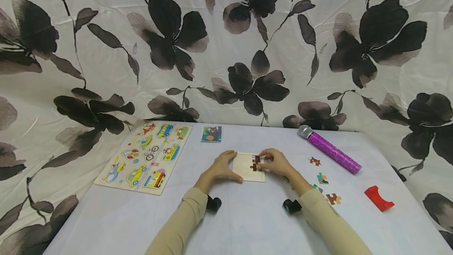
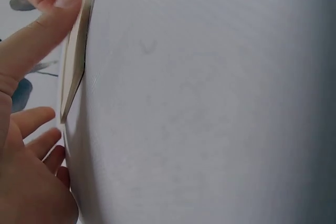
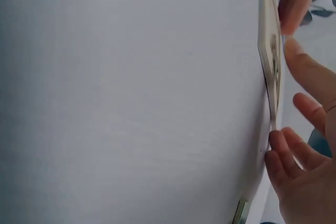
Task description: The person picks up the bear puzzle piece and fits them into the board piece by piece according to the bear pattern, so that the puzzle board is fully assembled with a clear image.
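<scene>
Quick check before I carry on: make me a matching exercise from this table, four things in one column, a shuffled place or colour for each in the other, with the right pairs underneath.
Things
1. Microphone
2. Large vehicle puzzle board
3. Small wooden board
4. Curved block

Places and colours
A. Between the left hand and the right hand
B. Plain red
C. Purple, with a silver head
D. On the left side of the table

Right pairs: 1-C, 2-D, 3-A, 4-B
</scene>
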Action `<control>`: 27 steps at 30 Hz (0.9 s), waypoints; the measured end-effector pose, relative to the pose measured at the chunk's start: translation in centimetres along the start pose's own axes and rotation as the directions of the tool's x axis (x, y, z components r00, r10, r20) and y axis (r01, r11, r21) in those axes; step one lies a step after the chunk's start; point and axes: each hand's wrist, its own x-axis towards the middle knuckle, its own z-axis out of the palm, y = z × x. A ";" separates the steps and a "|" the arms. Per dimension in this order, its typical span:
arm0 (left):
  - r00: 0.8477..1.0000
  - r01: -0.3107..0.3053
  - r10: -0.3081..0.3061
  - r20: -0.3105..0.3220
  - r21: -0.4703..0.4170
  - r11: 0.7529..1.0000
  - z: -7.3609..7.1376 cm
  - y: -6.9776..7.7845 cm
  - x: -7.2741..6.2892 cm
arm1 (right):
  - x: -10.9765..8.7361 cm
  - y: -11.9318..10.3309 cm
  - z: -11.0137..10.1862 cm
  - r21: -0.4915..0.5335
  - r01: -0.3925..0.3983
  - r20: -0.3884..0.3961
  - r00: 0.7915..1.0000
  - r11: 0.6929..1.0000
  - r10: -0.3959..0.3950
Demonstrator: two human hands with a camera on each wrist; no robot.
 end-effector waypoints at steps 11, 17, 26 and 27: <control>1.000 0.004 -0.005 0.011 0.065 0.998 0.4 -0.2 0.5 | -1.0 -0.8 0.2 -0.234 0.176 0.066 0.984 0.956 -0.165; 1.000 0.009 -0.009 0.000 0.028 1.000 0.4 -0.1 0.3 | -0.9 -1.1 0.2 -0.267 0.194 0.086 0.980 0.944 -0.177; 1.000 0.012 -0.012 -0.009 0.039 0.999 0.5 0.0 0.2 | -1.1 -1.8 -0.1 -0.258 0.127 0.145 0.985 0.958 -0.092; 1.000 0.013 -0.012 -0.009 0.044 0.999 0.5 0.0 0.2 | -1.1 -1.8 -0.1 -0.264 0.141 0.148 0.983 0.954 -0.104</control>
